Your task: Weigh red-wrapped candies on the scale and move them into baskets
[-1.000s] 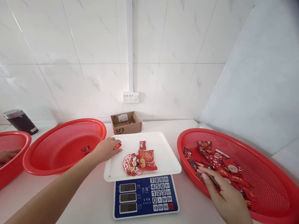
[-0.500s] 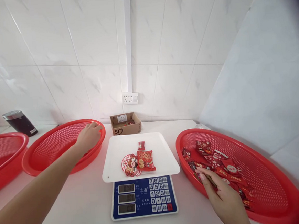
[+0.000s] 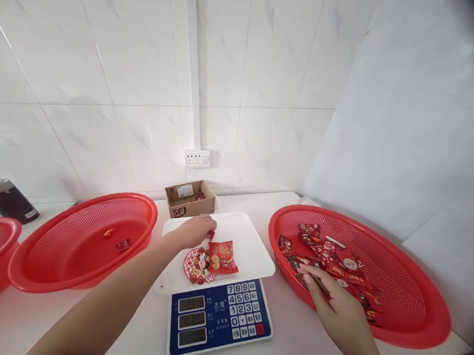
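My left hand [image 3: 198, 230] reaches over the white tray [image 3: 250, 242] of a weighing scale, its fingers closed on a small red wrapped candy [image 3: 211, 235]. Below that hand lie a red printed snack packet [image 3: 222, 257] and a round, colourful cartoon card [image 3: 197, 265], which overlap. My right hand [image 3: 337, 301] is at the near left rim of the right red basket [image 3: 410, 295], thumb and fingers pinched around a small dark wrapped packet [image 3: 321, 285] that they partly cover. Several red snack packets [image 3: 342, 265] lie in this basket.
The scale's blue keypad panel [image 3: 219, 318] faces me. A left red basket [image 3: 83, 255] contains a small orange packet [image 3: 109, 232] and a red one [image 3: 123, 245]. Behind the tray stands a cardboard box [image 3: 192, 200]. Another red basket [image 3: 0, 251] and a dark tumbler [image 3: 7, 201] are far left.
My left hand has moved right, from the left basket to the tray, and closed on the small candy there. My right hand stays at the right basket. The view has shifted slightly right.
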Tool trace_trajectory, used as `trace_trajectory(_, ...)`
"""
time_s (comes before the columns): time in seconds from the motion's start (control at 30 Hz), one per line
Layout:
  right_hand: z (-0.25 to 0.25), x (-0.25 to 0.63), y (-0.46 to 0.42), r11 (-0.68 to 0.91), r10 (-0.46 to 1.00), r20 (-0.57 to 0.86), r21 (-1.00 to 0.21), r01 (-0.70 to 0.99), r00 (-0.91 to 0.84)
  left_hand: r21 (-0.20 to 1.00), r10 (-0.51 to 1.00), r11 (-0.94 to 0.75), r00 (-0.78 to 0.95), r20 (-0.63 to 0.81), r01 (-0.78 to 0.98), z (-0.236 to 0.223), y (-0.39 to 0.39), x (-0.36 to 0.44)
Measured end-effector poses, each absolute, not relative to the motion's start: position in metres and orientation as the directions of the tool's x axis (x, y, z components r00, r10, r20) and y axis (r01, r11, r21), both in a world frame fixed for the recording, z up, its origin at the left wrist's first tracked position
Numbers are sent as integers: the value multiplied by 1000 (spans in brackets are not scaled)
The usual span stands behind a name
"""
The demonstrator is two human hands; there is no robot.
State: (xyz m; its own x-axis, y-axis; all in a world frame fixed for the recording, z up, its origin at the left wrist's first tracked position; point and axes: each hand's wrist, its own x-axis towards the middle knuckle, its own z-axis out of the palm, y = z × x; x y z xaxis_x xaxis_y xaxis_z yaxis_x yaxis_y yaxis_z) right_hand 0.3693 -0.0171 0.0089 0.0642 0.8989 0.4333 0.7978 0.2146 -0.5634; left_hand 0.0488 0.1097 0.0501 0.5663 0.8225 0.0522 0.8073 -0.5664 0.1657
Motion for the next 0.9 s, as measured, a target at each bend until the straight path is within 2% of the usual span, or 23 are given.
trace_trajectory(0.17,8,369,-18,214,896,438,-559,801,66,141,972,-226,213,104,964,74,95,0)
trace_trajectory(0.27,8,370,-18,236,891,451,-550,801,47,147,982,36,-62,176,988,98,78,-42)
trace_trajectory(0.33,7,371,-18,233,892,451,-536,811,42,169,968,120,-153,200,978,109,65,-58)
trace_trajectory(0.4,7,372,-18,218,892,450,-524,823,50,216,976,109,-146,165,970,110,53,-56)
trace_trajectory(0.53,6,373,-17,201,896,441,-508,837,52,367,999,-14,31,-42,930,85,38,-13)
trace_trajectory(0.67,6,372,-17,214,885,463,-507,835,54,486,984,-23,106,-144,873,60,34,27)
trace_trajectory(0.8,5,373,-17,210,885,461,-510,835,59,553,987,1,89,-137,833,63,38,25)
trace_trajectory(0.9,4,375,-17,204,897,440,-502,840,45,528,998,59,-47,-36,847,84,37,-3)
